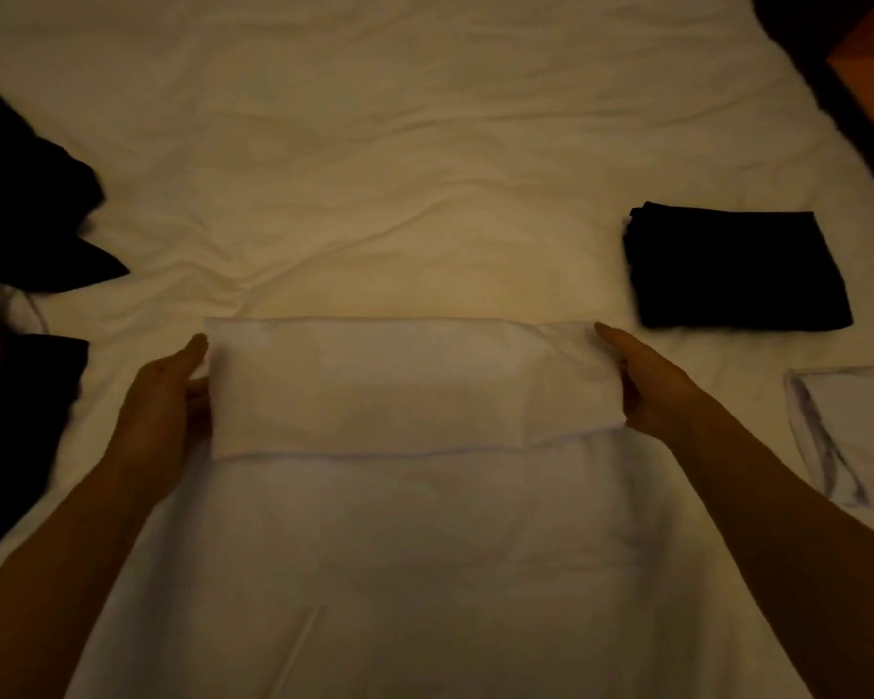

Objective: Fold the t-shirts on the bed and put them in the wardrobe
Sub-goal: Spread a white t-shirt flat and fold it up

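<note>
A white t-shirt [410, 522] lies flat on the bed [374, 169] in front of me. Its far part is folded back into a band across the shirt. My left hand [167, 396] holds the band's left end, thumb along the edge and fingers tucked under the cloth. At the band's right end my right hand [647, 385] holds it the same way. A folded black t-shirt [737, 269] lies to the right. Nearer, at the right edge, lies a folded white t-shirt with a dark print [848, 426].
Unfolded black garments lie at the left: one heap [26, 194] further back, another [26, 411] nearer me. A dark wooden piece of furniture [869, 68] stands past the bed's far right corner. The wrinkled sheet stretches beyond the shirt.
</note>
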Available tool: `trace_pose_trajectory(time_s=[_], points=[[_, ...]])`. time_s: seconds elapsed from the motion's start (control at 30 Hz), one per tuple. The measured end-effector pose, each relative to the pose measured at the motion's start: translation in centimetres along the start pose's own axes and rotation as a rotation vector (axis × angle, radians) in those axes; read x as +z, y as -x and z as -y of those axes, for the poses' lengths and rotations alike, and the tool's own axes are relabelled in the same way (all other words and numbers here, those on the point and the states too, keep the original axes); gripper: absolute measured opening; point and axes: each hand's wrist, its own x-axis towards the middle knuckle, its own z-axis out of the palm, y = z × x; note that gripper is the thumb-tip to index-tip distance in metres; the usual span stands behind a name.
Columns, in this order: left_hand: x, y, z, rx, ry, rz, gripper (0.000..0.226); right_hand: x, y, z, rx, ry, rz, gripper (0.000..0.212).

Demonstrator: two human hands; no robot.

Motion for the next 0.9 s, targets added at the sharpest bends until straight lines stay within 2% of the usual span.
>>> trace_pose_trajectory(time_s=[0.07, 0.13, 0.17, 0.23, 0.3, 0.4, 0.5, 0.57, 0.67, 0.8, 0.9], points=[[0.8, -1.7, -0.9, -0.029, -0.060, 0.016, 0.036, 0.5, -1.2, 0.3, 0.003, 0.072, -0.077, 0.034], [1.4, -3.3, -1.4, -0.032, -0.180, -0.013, 0.060, 1.1, -2.3, 0.4, -0.067, 0.146, -0.161, 0.032], [1.8, -3.7, -1.7, -0.003, -0.271, -0.035, 0.065, 1.4, -2.8, 0.5, -0.122, 0.159, -0.193, 0.029], [2.4, -4.4, -2.0, 0.080, -0.361, -0.119, 0.055, 1.6, -3.6, 0.4, -0.197, 0.130, -0.236, 0.027], [2.8, -4.7, -2.1, 0.133, -0.326, -0.192, 0.045, 1.4, -4.4, 0.3, -0.203, 0.049, -0.245, 0.035], [2.9, -4.8, -1.7, 0.239, -0.367, -0.228, 0.039, 0.9, -4.8, 0.2, -0.207, -0.095, -0.222, 0.034], [2.8, -4.7, -1.4, 0.378, -0.391, -0.250, 0.038, 0.9, -4.6, -0.5, -0.294, -0.124, -0.226, 0.048], [2.8, -4.7, -1.1, 0.428, -0.416, -0.277, 0.040, 0.9, -4.5, -1.2, -0.372, -0.032, -0.257, 0.054], [2.6, -4.3, -0.8, 0.404, -0.400, -0.263, 0.047, 0.4, -4.5, -2.0, -0.492, 0.252, -0.308, 0.046], [1.8, -4.2, -0.4, 0.248, -0.122, -0.197, 0.052, -0.4, -4.4, -2.6, -0.607, 0.724, -0.251, 0.044], [1.6, -4.7, -0.3, 0.265, -0.200, -0.228, 0.049, -0.2, -4.5, -1.9, -0.674, 0.740, -0.276, 0.039]])
